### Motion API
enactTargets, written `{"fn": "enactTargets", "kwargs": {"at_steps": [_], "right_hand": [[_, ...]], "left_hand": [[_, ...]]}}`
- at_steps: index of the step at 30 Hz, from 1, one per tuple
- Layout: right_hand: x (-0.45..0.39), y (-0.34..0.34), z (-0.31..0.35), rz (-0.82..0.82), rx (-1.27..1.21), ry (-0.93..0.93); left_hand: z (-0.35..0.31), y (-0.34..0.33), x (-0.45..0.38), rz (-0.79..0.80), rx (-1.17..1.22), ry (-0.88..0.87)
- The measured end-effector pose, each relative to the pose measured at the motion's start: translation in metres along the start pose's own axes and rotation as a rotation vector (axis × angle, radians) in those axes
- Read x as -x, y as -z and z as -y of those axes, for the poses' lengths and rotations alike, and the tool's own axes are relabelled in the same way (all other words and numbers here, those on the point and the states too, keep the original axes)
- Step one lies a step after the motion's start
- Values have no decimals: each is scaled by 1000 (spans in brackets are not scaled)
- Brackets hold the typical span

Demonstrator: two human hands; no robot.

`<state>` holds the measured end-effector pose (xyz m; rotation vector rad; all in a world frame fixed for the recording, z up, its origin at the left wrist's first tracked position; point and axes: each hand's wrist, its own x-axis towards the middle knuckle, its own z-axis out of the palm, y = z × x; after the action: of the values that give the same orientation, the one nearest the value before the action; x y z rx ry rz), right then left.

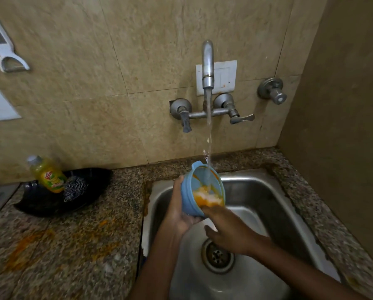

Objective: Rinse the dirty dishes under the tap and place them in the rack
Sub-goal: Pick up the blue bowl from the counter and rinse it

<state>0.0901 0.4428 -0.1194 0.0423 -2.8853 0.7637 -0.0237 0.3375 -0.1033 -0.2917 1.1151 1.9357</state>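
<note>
Your right hand [228, 231] rests loose fingers on the blue bowl [199, 189]; left hand [179, 213] grips it. Water hitting orange residue could splash the bench [73, 245].

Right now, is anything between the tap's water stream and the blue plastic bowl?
Nothing visible: the stream falls straight into the blue plastic bowl, gripped by the left hand; the right hand touches its lower rim.

Two bare forearms, no sleeves in view. Left hand [177, 215] and right hand [231, 232] bare: no rings, watch or gloves visible.
</note>
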Motion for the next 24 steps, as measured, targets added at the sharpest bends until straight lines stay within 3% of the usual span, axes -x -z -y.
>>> {"fn": "enactTargets", "kwargs": {"at_steps": [2, 3, 9, 15, 17, 20, 23, 24], "right_hand": [[3, -3, -22, -41, 282, 51], [2, -3, -23, -47, 303, 20], [-7, 10, 30, -169, -106, -16], [-12, -4, 49, -311, -482, -332], [-10, -7, 53, -244, -587, -293], [4, 10, 34, 1, -327, 12], [4, 23, -1, -58, 221, 141], [2, 18, -2, 19, 346, 105]], "left_hand": [[-11, -2, 9, 45, -27, 112], [-12, -3, 14, 61, -18, 110], [12, 0, 15, 104, 259, -175], [34, -3, 26, 65, 180, -218], [40, -3, 21, 78, 183, -213], [22, 9, 17, 67, 170, -150], [13, 14, 13, 49, 134, -16], [13, 13, 12, 66, 145, 23]]}}
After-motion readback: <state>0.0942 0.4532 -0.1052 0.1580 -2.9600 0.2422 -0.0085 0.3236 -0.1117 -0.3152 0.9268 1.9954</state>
